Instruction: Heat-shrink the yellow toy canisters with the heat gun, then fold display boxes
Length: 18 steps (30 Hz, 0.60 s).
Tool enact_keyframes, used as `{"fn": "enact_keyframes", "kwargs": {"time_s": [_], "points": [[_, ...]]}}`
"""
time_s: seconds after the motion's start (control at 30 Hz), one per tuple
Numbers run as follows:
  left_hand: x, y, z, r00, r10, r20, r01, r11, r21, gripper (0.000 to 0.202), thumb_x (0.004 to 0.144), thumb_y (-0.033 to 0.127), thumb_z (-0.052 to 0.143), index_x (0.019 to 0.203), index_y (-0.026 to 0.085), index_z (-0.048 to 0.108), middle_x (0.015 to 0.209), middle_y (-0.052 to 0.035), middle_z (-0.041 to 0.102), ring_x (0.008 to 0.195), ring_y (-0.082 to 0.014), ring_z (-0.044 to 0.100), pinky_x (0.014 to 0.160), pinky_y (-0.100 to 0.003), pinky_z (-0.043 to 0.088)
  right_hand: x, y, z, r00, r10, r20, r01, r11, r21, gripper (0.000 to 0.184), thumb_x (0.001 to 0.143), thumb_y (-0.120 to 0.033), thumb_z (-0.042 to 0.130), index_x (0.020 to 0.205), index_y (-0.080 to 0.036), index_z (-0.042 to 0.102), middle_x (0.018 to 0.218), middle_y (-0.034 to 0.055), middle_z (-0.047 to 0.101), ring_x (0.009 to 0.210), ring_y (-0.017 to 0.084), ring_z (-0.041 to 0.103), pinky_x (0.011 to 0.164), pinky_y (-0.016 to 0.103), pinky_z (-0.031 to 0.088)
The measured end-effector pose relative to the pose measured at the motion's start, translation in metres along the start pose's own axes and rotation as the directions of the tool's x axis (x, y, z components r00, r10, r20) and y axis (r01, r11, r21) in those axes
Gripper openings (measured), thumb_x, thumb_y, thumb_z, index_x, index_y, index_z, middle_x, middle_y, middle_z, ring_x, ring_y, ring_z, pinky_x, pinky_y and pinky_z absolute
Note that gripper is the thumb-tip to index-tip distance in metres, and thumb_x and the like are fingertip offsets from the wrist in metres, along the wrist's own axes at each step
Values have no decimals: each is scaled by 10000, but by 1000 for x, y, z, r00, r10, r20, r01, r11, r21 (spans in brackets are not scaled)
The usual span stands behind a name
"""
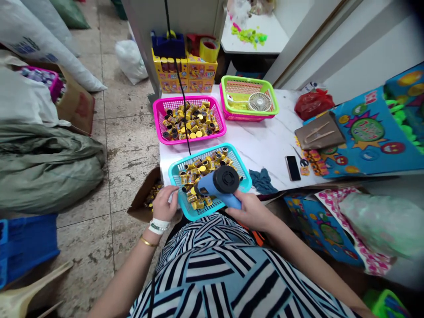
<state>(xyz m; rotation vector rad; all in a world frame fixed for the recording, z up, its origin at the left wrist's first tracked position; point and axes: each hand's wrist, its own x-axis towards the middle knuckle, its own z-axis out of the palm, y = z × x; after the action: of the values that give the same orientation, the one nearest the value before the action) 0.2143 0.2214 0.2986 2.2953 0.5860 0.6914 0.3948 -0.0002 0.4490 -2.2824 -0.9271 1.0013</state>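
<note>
My right hand (250, 210) is closed around the handle of a blue heat gun (212, 183) with a round black vented back. Its nozzle points left and down over a turquoise basket (245, 170). Small yellow-labelled bottles (190, 176), some with black tops and some with yellow, lie heaped in that basket. At the basket's left rim is my left hand (165, 202), its thumb and forefinger apart, with nothing visible between them. Whether its fingertips touch the rim I cannot tell.
Behind stands a pink basket (157, 119) of similar bottles, beside a green basket (274, 95) holding a small fan (259, 102). A black cord (180, 84) hangs across the view. A phone (293, 168) and dark cloth (261, 180) lie rightward; an open carton (139, 201) sits below left.
</note>
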Motion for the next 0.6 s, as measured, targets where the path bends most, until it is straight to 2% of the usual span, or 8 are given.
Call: {"fn": "enact_keyframes", "kwargs": {"time_s": [0.1,0.17,0.23,0.27,0.33,0.4,0.5,0.6], "points": [[23,2,12,999,32,10,-32,999,-15,213,950,251,490,1019,176,677,1014,-85,712,1003,-208,649,960,-358,504,-24,12,-6,991,118,-56,-120,992,-34,185,801,-319,581,916,-175,605,627,-18,559,557,143,508,539,242,326],[47,10,35,991,77,113,-78,997,7,260,969,261,445,1054,155,667,1058,-98,701,1054,-209,624,1003,-354,470,-34,23,-8,955,239,-177,-249,968,-37,235,816,-384,581,920,-175,595,550,-33,533,509,154,517,521,249,330],[76,21,68,951,117,287,-141,988,65,316,986,282,402,1137,140,640,1138,-111,676,1119,-214,585,1038,-358,431,-37,33,-9,897,338,-285,-352,936,1,294,824,-430,577,972,-176,587,507,-43,533,483,170,542,518,256,356],[90,27,85,908,136,396,-189,977,99,342,990,301,397,1208,142,607,1183,-115,656,1154,-222,563,1046,-371,415,-37,37,-10,874,365,-321,-377,926,25,316,824,-441,579,999,-178,583,504,-42,548,482,178,559,522,259,373],[114,38,117,861,151,485,-239,963,123,432,944,386,507,1307,154,548,1201,-139,638,1167,-279,542,1008,-430,422,-36,42,-11,849,383,-365,-384,921,73,331,822,-448,588,1022,-184,581,510,-37,577,485,187,583,526,263,400],[126,46,137,844,153,514,-262,954,147,604,862,429,626,1382,155,484,1180,-180,628,1164,-354,520,946,-498,430,-36,44,-10,849,387,-361,-361,922,138,333,823,-444,593,1033,-186,584,510,-36,594,474,187,590,521,265,420],[117,45,136,792,193,579,-334,931,148,568,840,362,646,1363,187,511,1087,-165,647,1109,-364,530,922,-528,417,-42,45,-6,857,384,-343,-317,919,236,353,829,-445,587,1063,-180,592,511,-32,605,451,181,579,506,269,431],[85,31,105,687,297,664,-457,886,77,319,900,325,556,1194,230,637,1034,-116,653,1099,-314,535,967,-494,399,-49,44,1,863,383,-329,-298,912,281,362,822,-459,595,1036,-168,609,507,-30,591,441,169,556,485,263,412]]}}
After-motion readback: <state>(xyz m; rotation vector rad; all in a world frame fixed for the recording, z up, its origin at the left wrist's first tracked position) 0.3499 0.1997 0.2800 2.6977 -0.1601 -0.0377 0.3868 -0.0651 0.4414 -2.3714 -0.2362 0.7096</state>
